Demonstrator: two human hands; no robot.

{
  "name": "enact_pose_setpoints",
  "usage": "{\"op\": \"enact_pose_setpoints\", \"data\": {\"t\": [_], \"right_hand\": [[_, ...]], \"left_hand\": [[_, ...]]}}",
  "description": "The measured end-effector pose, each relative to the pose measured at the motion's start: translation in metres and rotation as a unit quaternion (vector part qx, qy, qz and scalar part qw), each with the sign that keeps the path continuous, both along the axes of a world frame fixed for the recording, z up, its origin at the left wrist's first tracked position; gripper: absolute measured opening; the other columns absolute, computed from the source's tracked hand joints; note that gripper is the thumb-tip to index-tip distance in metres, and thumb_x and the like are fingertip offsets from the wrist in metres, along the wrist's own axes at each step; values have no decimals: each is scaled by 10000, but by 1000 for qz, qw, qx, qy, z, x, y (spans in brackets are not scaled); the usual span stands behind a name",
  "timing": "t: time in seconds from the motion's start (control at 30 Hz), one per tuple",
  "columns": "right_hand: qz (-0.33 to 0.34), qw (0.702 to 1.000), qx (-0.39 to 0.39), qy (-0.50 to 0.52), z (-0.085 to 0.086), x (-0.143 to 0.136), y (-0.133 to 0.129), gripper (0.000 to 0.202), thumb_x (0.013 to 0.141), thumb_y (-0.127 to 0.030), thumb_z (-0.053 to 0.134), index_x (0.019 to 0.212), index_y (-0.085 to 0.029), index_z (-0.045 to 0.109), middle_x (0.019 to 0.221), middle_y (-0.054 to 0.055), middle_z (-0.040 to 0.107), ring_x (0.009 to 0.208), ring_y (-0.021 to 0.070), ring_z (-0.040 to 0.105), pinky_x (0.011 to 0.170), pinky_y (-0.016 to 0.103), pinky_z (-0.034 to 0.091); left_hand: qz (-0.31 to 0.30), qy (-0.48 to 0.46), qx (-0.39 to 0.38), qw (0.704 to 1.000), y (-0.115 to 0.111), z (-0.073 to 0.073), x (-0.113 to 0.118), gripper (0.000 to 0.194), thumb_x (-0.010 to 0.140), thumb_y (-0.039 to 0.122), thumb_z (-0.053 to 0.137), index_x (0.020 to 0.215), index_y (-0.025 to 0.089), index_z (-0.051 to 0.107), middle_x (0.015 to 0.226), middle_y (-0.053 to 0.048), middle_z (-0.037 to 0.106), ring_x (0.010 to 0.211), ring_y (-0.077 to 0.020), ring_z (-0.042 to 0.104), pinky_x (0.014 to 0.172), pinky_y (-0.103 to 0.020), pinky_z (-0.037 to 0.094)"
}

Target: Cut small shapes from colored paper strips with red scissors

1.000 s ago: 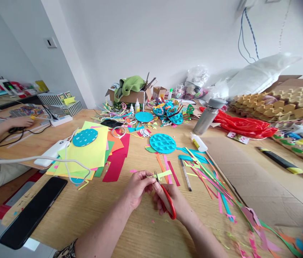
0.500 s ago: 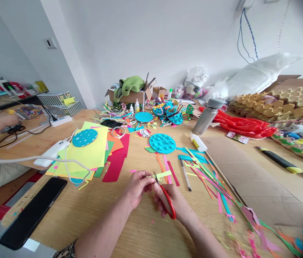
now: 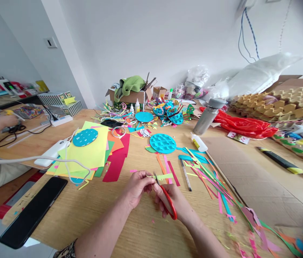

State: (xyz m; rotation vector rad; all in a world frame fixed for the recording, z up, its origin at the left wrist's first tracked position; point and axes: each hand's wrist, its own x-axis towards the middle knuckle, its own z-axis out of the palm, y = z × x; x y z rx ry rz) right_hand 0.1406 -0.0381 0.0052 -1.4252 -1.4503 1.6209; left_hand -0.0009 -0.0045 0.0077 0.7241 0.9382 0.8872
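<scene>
Left hand [image 3: 140, 188] was pinched nearly closed, thumb to fingertips, on a thin yellow-green paper strip [image 3: 167, 176] whose flat tail ran right above the grained wooden table [image 3: 124, 229]. Right hand [image 3: 180, 201] was curled round the smooth red handles of the scissors [image 3: 171, 202], slim pointed blades at the strip. Farther off lay a dimpled blue disc [image 3: 162, 143]; right, flat brown cardboard [image 3: 244, 179]
</scene>
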Motion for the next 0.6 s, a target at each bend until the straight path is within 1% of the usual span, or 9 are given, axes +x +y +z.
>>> {"op": "enact_pose_setpoints", "data": {"t": [0.17,0.33,0.47,0.6], "right_hand": [[-3,1000,9,10,-1,-1,-1,567,772,-688,504,562,-161,493,395,-21,492,305,93,478,301,173,278],[-8,1000,4,10,-1,-2,-1,584,765,-706,490,555,-161,489,392,-18,493,300,90,479,299,168,273],[-9,1000,7,3,-1,-2,-1,581,762,-711,490,574,-161,497,392,-18,501,296,93,477,295,170,258],[3,1000,22,5,-2,-1,1,571,783,-692,484,575,-161,503,399,-14,511,307,94,485,313,174,271]], "left_hand": [[1,4,2,1000,-1,-1,1,169,604,231,690,630,145,546,532,22,528,467,-65,422,485,-214,284],[-3,7,0,1000,-1,-2,2,179,612,242,700,658,140,560,545,21,530,479,-66,427,488,-213,284],[-4,2,17,1000,0,-2,2,181,628,246,692,626,138,546,556,16,527,493,-67,422,504,-218,294],[-7,0,22,1000,0,-2,1,185,628,242,686,609,139,534,555,18,519,496,-67,418,506,-218,292]]}}
